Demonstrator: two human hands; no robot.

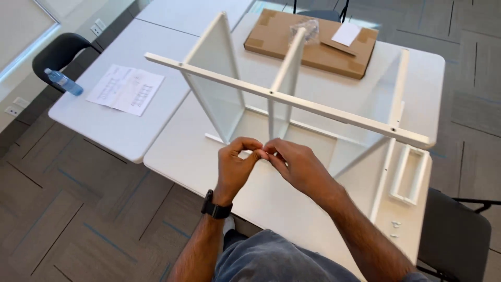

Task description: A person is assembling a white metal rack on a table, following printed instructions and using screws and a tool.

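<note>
- My left hand (235, 164) and right hand (292, 162) meet fingertip to fingertip, fingers pinching something too small to tell, above the white counter (172, 156).
- The half-built white metal shelf frame (292, 99) stands just beyond them.
- A flat brown cardboard box (313, 44) lies at the far edge; a printed paper sheet (126, 89) lies left.

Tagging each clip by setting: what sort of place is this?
Probably an office or meeting room: white tables pushed together, carpet-tile floor, dark office chairs. A half-built white shelf frame stands by the hands.

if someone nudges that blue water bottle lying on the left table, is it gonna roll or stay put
The water bottle lies on its side near the left table edge, so it would probably roll, perhaps off toward the black chair. It looks like thin clear plastic, so likely light and easy to shift. How full it is cannot be told.
</note>
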